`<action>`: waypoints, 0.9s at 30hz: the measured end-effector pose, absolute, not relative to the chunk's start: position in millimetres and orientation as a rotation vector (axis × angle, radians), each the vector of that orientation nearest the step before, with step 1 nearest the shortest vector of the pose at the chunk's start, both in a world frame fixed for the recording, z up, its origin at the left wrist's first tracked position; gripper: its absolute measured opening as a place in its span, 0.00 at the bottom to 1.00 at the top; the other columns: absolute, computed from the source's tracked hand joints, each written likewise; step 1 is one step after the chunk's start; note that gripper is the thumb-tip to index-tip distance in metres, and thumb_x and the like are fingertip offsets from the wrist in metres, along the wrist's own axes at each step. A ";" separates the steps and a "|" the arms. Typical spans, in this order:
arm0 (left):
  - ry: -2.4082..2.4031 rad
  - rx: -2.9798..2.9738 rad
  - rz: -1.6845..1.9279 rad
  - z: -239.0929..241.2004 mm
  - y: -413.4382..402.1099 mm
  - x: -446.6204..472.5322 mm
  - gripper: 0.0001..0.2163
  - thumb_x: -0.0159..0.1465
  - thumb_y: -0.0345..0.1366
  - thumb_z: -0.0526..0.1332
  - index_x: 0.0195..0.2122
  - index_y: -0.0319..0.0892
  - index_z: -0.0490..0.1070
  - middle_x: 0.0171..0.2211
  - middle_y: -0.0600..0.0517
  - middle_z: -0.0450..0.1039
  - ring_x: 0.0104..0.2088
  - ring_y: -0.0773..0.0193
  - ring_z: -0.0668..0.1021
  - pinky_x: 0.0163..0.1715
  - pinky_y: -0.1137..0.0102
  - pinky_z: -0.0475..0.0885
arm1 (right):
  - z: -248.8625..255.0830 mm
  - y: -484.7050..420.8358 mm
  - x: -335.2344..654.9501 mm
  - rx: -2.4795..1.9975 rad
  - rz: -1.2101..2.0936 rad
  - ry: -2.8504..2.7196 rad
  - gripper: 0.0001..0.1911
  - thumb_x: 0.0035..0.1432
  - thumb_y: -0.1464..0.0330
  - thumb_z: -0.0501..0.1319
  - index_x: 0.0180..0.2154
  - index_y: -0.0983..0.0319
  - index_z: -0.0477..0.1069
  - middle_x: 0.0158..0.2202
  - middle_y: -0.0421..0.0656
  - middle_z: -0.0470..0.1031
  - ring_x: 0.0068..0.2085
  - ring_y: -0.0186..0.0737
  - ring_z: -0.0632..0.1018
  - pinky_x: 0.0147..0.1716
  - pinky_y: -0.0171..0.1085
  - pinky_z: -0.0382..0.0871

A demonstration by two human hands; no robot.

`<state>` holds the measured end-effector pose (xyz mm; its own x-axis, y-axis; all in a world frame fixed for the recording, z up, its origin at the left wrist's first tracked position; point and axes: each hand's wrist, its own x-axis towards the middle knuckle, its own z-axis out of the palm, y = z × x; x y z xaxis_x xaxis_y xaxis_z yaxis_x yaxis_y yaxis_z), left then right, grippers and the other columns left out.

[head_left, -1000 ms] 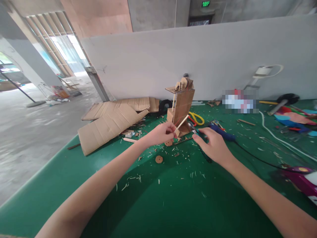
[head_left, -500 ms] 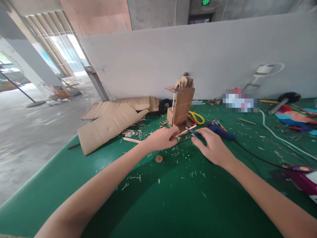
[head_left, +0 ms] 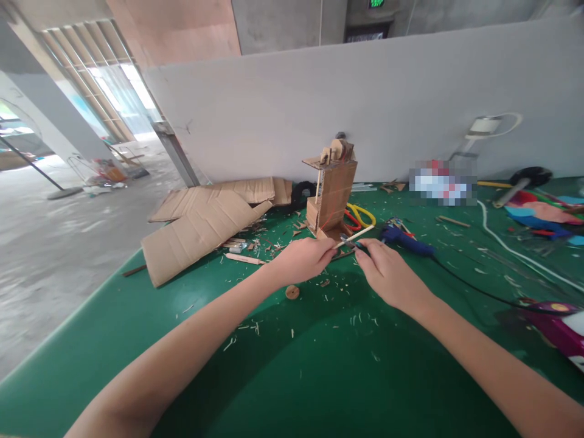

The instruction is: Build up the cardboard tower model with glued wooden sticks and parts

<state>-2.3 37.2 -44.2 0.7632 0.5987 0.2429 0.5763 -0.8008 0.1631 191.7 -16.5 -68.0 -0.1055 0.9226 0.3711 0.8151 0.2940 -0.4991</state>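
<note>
So there's a thin pale wooden stick (head_left: 353, 236) held up just over the green mat surface (head_left: 319, 365), right in front of the little brown cardboard tower model (head_left: 332, 196). The left hand (head_left: 303, 260) has its fingers curled in and pinches the near end of the stick. The right hand (head_left: 387, 274) is closed around a small dark-handled cutting tool (head_left: 353, 242) whose tip meets the stick partway along; can't really make out the tool's blades, too small.

Right behind the right hand lies a dark blue glue gun (head_left: 406, 240) with a black cord trailing off to the right. Yellow-handled scissors (head_left: 362, 214) sit just beside the tower's base. A small round cardboard disc (head_left: 292, 292) lies near the left wrist, and the surface is littered with pale wood shavings. Flat sheets of corrugated cardboard (head_left: 205, 222) are piled at the left, a white cable (head_left: 515, 255) runs down the right side.

A grey partition board (head_left: 410, 97) stands along the back edge, and a bare concrete floor (head_left: 55, 243) stretches off left toward bright windows.
</note>
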 end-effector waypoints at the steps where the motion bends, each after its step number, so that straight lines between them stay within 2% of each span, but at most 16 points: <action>1: 0.959 2.862 0.443 -44.7 38.1 -3.0 0.12 0.68 0.37 0.43 0.35 0.41 0.64 0.26 0.53 0.69 0.26 0.67 0.71 0.25 0.72 0.60 | -67.5 -15.9 192.8 -1.545 0.229 -1.933 0.17 0.64 0.61 0.45 0.44 0.65 0.65 0.43 0.51 0.71 0.46 0.48 0.72 0.45 0.43 0.63; 8: 0.950 2.848 0.450 -47.6 41.8 -6.0 0.11 0.68 0.37 0.44 0.38 0.42 0.64 0.26 0.53 0.69 0.25 0.67 0.71 0.24 0.72 0.60 | -59.3 -13.9 197.6 -1.499 0.245 -1.889 0.16 0.64 0.62 0.44 0.35 0.62 0.66 0.36 0.47 0.72 0.39 0.44 0.73 0.41 0.41 0.63; 14: 0.934 2.890 0.400 -47.7 39.7 -4.7 0.11 0.67 0.37 0.46 0.39 0.42 0.66 0.25 0.53 0.70 0.24 0.67 0.71 0.22 0.71 0.56 | -58.5 -15.7 196.7 -1.576 0.233 -1.906 0.18 0.63 0.59 0.45 0.38 0.62 0.66 0.35 0.48 0.73 0.38 0.45 0.74 0.37 0.42 0.64; 17: 0.919 2.924 0.377 -47.5 38.6 -4.7 0.12 0.67 0.36 0.45 0.38 0.41 0.67 0.24 0.53 0.70 0.23 0.68 0.70 0.22 0.71 0.56 | -58.6 -16.1 195.9 -1.667 0.236 -1.914 0.21 0.58 0.53 0.52 0.42 0.63 0.66 0.33 0.48 0.74 0.35 0.47 0.75 0.31 0.41 0.64; 20: 0.921 2.949 0.367 -47.0 37.4 -4.9 0.12 0.67 0.36 0.45 0.38 0.41 0.67 0.24 0.53 0.69 0.23 0.68 0.70 0.22 0.71 0.57 | -59.8 -14.3 196.6 -1.660 0.204 -1.937 0.24 0.51 0.54 0.60 0.44 0.63 0.66 0.32 0.47 0.76 0.33 0.47 0.76 0.29 0.40 0.65; 24: 0.890 2.976 0.328 -39.8 34.5 -5.1 0.13 0.67 0.35 0.44 0.37 0.41 0.67 0.23 0.53 0.68 0.22 0.67 0.69 0.22 0.70 0.56 | -59.9 -9.1 199.3 -1.599 0.240 -1.929 0.15 0.53 0.59 0.58 0.40 0.61 0.69 0.31 0.45 0.76 0.31 0.43 0.75 0.31 0.39 0.65; 27: 0.936 3.018 0.293 -21.5 27.3 -7.6 0.12 0.65 0.35 0.45 0.35 0.41 0.67 0.22 0.52 0.68 0.20 0.68 0.66 0.20 0.69 0.54 | -55.1 -7.6 194.7 -1.600 0.402 -1.861 0.12 0.53 0.58 0.58 0.33 0.61 0.69 0.26 0.42 0.73 0.27 0.39 0.73 0.29 0.39 0.64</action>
<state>-7.6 27.3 -21.5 0.8090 0.5578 0.1853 0.5638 -0.8256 0.0239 194.7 -7.6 -55.1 -0.0511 0.9618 0.2690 0.7652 0.2108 -0.6083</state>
